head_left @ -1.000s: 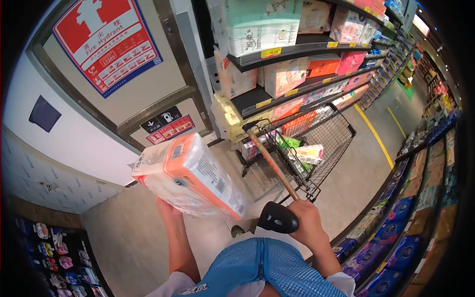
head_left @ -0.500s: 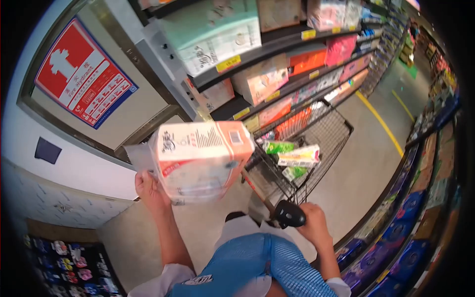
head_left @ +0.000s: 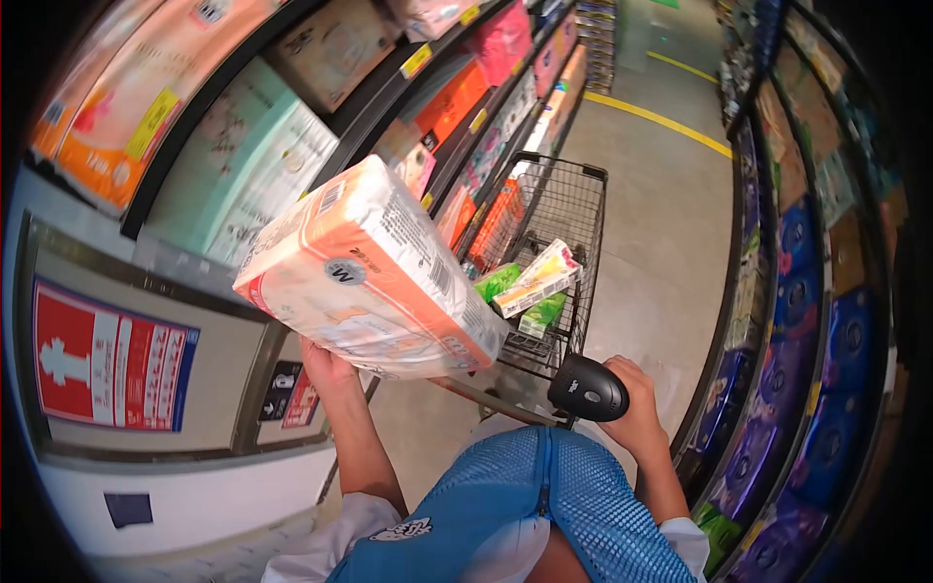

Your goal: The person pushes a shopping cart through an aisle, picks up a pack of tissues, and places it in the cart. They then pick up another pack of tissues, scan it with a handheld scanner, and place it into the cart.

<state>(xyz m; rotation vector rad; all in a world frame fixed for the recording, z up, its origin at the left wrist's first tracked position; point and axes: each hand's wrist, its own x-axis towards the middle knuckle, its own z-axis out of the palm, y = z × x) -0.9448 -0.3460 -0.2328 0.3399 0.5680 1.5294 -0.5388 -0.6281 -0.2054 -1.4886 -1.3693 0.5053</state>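
My left hand (head_left: pixel 330 363) holds up a large plastic-wrapped tissue pack (head_left: pixel 335 282), orange and white with a grey "M" circle on its side. The hand is at the pack's lower edge, its fingers mostly hidden underneath. My right hand (head_left: pixel 634 408) is wrapped round a black handheld barcode scanner (head_left: pixel 586 387), which points away from me. Ahead stands a black wire shopping cart (head_left: pixel 573 171). Inside it lie a white and yellow pack (head_left: pixel 540 280) and green packs (head_left: pixel 540 317). The tissue pack covers part of the cart's left side.
Shelves on the left hold tissue packs, including a pale green one (head_left: pixel 248 160) and an orange one (head_left: pixel 146 92). Blue packs (head_left: pixel 799 296) line the right shelves. A fire hydrant sign (head_left: pixel 112 358) is at left. A yellow line (head_left: pixel 661 121) crosses the aisle floor (head_left: pixel 649 223).
The view has swung round, putting the cart and aisle more directly ahead. The tissue pack is turned and tilted, and my left hand now supports its lower edge instead of gripping loose wrap.
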